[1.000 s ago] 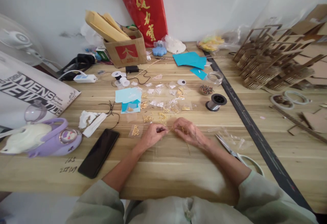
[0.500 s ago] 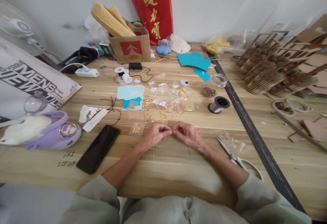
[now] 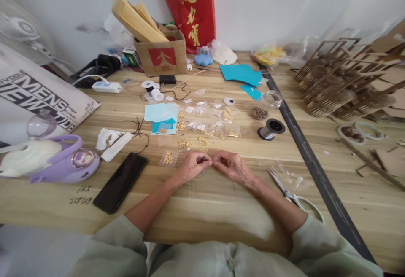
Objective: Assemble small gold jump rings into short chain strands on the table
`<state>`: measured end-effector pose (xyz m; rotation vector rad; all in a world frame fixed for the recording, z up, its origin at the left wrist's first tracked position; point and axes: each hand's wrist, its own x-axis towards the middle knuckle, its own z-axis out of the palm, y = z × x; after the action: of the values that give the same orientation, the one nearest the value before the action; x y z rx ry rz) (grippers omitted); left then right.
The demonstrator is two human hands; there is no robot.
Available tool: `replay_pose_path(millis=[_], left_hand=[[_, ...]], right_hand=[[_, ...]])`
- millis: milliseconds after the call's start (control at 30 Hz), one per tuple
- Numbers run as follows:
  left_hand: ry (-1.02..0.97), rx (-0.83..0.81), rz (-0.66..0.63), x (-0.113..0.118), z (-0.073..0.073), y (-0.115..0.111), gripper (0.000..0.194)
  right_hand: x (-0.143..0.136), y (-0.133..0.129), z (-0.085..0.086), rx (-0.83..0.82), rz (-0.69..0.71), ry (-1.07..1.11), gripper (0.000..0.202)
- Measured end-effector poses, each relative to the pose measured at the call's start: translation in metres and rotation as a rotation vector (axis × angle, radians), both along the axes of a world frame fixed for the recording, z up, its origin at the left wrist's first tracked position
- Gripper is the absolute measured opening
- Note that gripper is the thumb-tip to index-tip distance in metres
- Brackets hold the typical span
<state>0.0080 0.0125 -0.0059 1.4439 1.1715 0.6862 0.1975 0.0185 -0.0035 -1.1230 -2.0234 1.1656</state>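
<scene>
Hand gap: narrowed slightly since a second ago, left hand [image 3: 194,165] and right hand [image 3: 233,168] now nearly touching at the fingertips.
Scissors [image 3: 281,185]: lying beside the right forearm [image 3: 276,201]; best kept clear of the elbow's sweep.
Gold strand [image 3: 234,186]: hanging below the right hand; keep slack, untwisted and free of snags.
Right pinch: thumb and forefinger closed, apparently gripping the gold strand higher up; hold close to the tip for control.
Left pinch: thumb and forefinger pressed together; cannot tell on what, too small.
Bead bag [image 3: 168,157]: flat beside the left hand; avoid nudging.
Gold pieces [image 3: 203,142]: just beyond the fingertips; lift knuckles clear.
Wire spool [image 3: 271,129]: upright, farther off.
</scene>
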Motion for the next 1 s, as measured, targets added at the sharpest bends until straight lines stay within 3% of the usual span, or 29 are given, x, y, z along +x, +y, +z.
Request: replay_pose_path(millis=[400, 1000], left_hand=[[-0.013, -0.019, -0.008, 0.0005, 0.0028, 0.0009, 0.019], [0.022, -0.009, -0.047, 0.0003, 0.0014, 0.0011, 0.021]], right_hand=[[0.0002, 0.0013, 0.0073, -0.057, -0.019, -0.009, 0.017], [0.0045, 0.0047, 0.0021, 0.112, 0.104, 0.030, 0.014]])
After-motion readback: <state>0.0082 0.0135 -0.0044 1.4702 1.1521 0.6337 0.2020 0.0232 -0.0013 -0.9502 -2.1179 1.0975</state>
